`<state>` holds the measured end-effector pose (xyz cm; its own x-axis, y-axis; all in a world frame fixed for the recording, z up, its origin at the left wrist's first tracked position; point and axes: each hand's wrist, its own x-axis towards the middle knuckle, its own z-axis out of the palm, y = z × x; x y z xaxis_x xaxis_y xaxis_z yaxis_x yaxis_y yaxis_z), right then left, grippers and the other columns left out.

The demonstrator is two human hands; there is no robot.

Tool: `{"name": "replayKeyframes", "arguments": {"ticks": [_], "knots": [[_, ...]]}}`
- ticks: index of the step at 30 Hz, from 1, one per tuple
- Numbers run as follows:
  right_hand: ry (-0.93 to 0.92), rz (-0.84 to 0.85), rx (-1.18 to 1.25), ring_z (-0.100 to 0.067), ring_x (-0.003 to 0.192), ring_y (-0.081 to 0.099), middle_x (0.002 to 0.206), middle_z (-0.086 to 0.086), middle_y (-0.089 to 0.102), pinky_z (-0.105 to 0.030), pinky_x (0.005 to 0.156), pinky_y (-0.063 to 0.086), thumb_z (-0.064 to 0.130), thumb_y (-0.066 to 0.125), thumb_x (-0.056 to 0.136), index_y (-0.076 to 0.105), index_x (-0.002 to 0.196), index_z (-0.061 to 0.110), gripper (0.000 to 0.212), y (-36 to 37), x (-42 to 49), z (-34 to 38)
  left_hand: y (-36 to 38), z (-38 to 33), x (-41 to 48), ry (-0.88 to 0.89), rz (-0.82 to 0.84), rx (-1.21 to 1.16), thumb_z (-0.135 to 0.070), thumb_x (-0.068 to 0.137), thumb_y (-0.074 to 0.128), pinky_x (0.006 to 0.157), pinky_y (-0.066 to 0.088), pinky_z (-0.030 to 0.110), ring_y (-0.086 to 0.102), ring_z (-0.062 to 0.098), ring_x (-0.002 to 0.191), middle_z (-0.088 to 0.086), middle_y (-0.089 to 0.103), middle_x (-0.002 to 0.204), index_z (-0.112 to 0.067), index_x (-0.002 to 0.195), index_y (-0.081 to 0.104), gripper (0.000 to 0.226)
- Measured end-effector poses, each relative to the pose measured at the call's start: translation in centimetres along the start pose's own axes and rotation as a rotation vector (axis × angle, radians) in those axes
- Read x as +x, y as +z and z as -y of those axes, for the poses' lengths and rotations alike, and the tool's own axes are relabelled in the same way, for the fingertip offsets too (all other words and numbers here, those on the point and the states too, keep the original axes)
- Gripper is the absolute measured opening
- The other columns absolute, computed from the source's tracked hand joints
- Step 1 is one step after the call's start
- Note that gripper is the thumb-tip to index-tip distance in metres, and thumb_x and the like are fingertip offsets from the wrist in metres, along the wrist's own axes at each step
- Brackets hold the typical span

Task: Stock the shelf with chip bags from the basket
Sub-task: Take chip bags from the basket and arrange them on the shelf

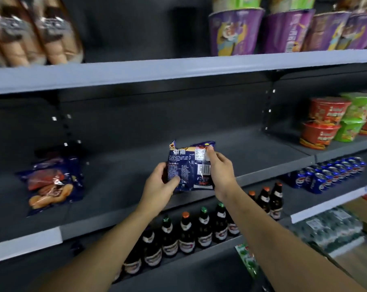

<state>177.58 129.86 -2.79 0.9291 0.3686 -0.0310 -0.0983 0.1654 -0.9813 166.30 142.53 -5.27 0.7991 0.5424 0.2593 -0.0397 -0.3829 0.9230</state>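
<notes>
Print covers the side of the chip bag (188,165) that faces us: small white text on dark blue foil, a white label at the upper right and a barcode below it. The foil is crinkled and glossy, and the top edge is bent. We hold the bag upright between both hands, over the front part of the dark middle shelf (125,161); we cannot tell whether its bottom edge touches the board. Our left hand (159,186) grips the lower left side, thumb curled onto the facing side and fingers hidden behind. Our right hand (220,171) grips the right edge, with one fingertip up on the white label.

On the same shelf, well apart to the left, a second blue bag (51,182) lies flat. Farther right along this level, red bowls (321,125) and green bowls (351,123) are stacked in twos. The upper shelf (157,70) carries bread packs (30,32) at the left and purple cups (235,32) at the right. Below us, dark bottles (186,234) stand in a row, and blue cans (325,173) fill the section beside them.
</notes>
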Motion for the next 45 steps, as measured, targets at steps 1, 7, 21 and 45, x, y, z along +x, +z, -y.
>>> {"name": "replayKeyframes", "arguments": {"ticks": [1, 7, 21, 45], "knots": [[0.004, 0.029, -0.004, -0.030, 0.088, 0.076, 0.096, -0.010, 0.078, -0.053, 0.082, 0.062, 0.045, 0.055, 0.102, 0.070, 0.103, 0.012, 0.036, 2.3, -0.3, -0.3, -2.2, 0.6, -0.1, -0.010, -0.029, -0.004, -0.031, 0.076, 0.061, 0.081, 0.055, 0.047, 0.068, 0.010, 0.093, -0.019, 0.071, 0.100, -0.056, 0.094, 0.058, 0.031], [0.030, 0.142, 0.000, -0.034, 0.090, 0.076, 0.094, -0.012, 0.078, -0.054, 0.081, 0.062, 0.042, 0.056, 0.102, 0.068, 0.098, 0.011, 0.034, 14.2, -2.3, -1.8, -13.3, 3.9, -0.7, -0.050, -0.151, -0.023, -0.012, 0.091, 0.062, 0.080, 0.053, 0.038, 0.067, 0.011, 0.097, -0.016, 0.070, 0.103, -0.041, 0.102, 0.056, 0.032], [0.084, 0.255, -0.039, -0.038, 0.102, 0.072, 0.103, -0.015, 0.076, -0.059, 0.090, 0.057, 0.046, 0.059, 0.099, 0.067, 0.093, 0.016, 0.032, 29.2, -5.3, -6.5, -26.9, 10.3, -2.1, -0.110, -0.287, -0.127, -0.003, 0.092, 0.061, 0.075, 0.050, 0.027, 0.067, 0.010, 0.095, -0.011, 0.068, 0.106, -0.029, 0.114, 0.053, 0.035], [-0.161, 0.385, -0.038, -0.017, 0.092, 0.068, 0.095, -0.003, 0.078, -0.028, 0.076, 0.049, 0.040, 0.046, 0.105, 0.077, 0.100, 0.013, 0.041, 29.0, -6.1, -4.0, -26.3, 5.4, -0.6, -0.039, -0.273, -0.317, -0.023, 0.082, 0.080, 0.086, 0.055, 0.026, 0.072, 0.010, 0.099, -0.006, 0.075, 0.106, -0.029, 0.113, 0.064, 0.035]]}}
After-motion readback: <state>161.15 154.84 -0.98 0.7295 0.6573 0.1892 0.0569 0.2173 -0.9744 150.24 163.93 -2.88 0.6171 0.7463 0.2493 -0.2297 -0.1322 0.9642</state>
